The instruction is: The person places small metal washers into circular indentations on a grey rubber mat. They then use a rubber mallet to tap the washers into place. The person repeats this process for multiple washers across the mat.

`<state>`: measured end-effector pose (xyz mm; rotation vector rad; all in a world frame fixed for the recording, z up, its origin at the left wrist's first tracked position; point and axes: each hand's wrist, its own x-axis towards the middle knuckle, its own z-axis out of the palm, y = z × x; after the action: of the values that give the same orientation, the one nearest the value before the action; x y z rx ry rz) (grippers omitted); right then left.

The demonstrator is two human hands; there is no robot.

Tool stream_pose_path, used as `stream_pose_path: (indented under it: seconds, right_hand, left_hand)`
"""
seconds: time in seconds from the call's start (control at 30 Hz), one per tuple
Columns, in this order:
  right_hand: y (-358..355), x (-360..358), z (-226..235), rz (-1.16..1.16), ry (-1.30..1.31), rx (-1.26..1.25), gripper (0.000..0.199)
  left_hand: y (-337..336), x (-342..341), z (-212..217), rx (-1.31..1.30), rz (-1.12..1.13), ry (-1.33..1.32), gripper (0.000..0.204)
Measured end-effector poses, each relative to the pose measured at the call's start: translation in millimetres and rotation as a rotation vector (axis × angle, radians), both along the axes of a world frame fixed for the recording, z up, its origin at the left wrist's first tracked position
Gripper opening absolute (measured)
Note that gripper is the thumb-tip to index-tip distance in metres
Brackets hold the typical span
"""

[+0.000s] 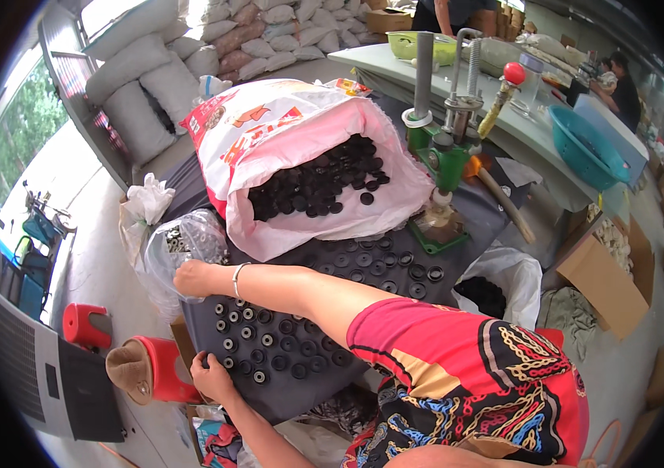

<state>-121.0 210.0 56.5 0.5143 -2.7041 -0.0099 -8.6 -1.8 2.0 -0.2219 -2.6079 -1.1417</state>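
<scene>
My right hand [194, 278], with a bracelet at its wrist, reaches across to a clear plastic bag [162, 253] holding small metal rings [179, 240]. Its fingers are curled, and what they hold, if anything, is hidden. At the left edge of the dark-covered table [215, 394] rests my left hand [212, 380], fingers bent and a little apart, with nothing visible in them. Beside it, rows of round black parts [288, 343] lie on the cloth, several with metal rings in their centres. A large white and red sack [250, 168] lies open behind, full of black round pieces [316, 175].
A green hand press [447, 168] with a red-knobbed lever and a wooden-handled hammer [507, 204] stand at the table's right. A white bag of black parts [531, 281] sits below. Red stools [166, 370] are at left. People work behind a long table [378, 58].
</scene>
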Motion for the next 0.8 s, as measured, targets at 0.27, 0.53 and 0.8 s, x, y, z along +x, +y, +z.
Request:
stream_pose_path:
  seconds: [0.27, 0.53, 0.8]
  right_hand:
    - [5, 170, 82, 0.231, 0.171, -0.688, 0.022]
    - [157, 458, 215, -0.204, 1.047, -0.788, 0.048]
    - [284, 594, 261, -0.111, 1.154, -1.602, 0.059]
  left_hand:
    - [-6, -6, -7, -0.064, -0.049, 0.062, 0.028]
    - [-29, -15, -7, -0.099, -0.029, 0.039, 0.033]
    - [1, -5, -1, -0.1, 0.006, 0.022, 0.038]
